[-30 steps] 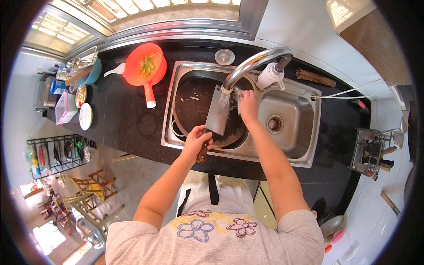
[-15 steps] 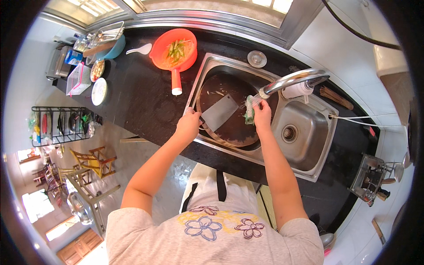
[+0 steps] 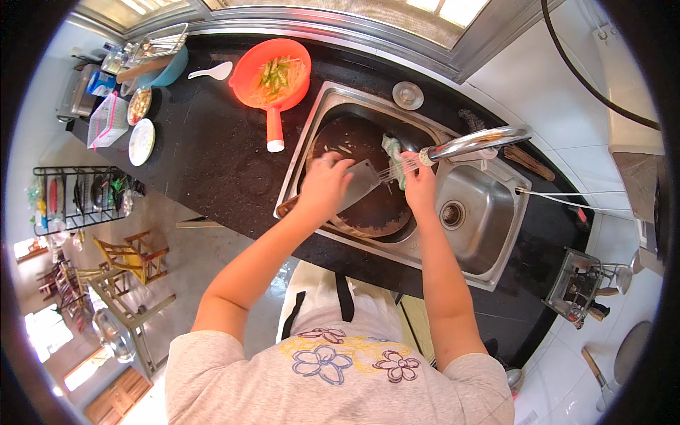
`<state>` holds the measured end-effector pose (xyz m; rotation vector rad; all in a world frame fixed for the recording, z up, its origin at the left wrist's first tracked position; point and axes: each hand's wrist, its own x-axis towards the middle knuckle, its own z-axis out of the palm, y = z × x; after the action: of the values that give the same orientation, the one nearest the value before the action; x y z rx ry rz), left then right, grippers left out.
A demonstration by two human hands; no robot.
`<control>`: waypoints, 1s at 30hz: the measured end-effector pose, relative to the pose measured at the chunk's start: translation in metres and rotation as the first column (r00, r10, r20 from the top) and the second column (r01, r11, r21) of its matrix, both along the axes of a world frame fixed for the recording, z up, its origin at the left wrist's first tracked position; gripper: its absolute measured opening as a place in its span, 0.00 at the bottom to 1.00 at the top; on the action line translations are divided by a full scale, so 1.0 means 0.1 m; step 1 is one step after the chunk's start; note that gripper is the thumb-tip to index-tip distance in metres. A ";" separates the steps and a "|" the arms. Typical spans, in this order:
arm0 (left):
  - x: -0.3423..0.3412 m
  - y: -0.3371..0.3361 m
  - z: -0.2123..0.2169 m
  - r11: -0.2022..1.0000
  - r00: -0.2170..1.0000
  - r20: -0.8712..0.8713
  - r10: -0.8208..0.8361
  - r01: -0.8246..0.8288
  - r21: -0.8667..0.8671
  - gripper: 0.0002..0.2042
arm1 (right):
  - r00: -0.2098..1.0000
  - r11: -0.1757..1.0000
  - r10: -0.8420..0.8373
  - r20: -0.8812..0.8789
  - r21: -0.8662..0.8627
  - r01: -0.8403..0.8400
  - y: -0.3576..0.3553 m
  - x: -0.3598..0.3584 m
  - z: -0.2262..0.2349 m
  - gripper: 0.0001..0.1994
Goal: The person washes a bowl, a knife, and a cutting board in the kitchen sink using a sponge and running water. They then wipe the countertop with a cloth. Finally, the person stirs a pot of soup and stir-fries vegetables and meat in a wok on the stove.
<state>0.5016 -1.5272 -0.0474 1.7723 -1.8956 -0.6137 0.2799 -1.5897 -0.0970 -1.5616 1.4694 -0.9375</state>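
Head view shows us standing at a black bench (image 3: 212, 163) with a steel double sink (image 3: 489, 234) set into it. Our left hand (image 3: 324, 185) has its grip closed around the handle of a broad cleaver (image 3: 360, 185), holding the blade flat over the dark round board (image 3: 368, 205) that lies in the left basin. Our right hand (image 3: 419, 185) is closed on a green scouring pad (image 3: 392, 150), pressed just beside the blade's far edge. Water streams from the steel faucet (image 3: 476, 143) onto the blade between our hands. On the bench, left of the sink, an orange strainer bowl (image 3: 272, 74) holds cut green vegetables, with a white spoon (image 3: 212, 71) beside it.
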 end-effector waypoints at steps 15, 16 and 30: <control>-0.75 -0.63 -0.84 0.141 0.145 -0.261 0.954 0.554 0.821 0.23 | 0.962 0.953 0.170 0.213 0.212 -0.216 0.00 -0.36 0.18 0.16; -0.75 -0.63 -0.74 0.148 0.166 -0.290 0.942 0.572 0.807 0.23 | 0.968 0.962 0.067 0.242 0.241 -0.127 -0.04 -0.41 0.02 0.16; -0.84 -0.21 -0.72 0.447 -0.227 -0.485 0.845 0.797 0.407 0.20 | 0.489 0.643 -0.039 0.872 0.396 -0.655 -0.18 -0.20 -0.11 0.17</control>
<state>0.4181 -1.5481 -0.1195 0.5046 0.2507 -2.4937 0.2594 -1.6076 -0.1075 -0.5749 0.5935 -0.5842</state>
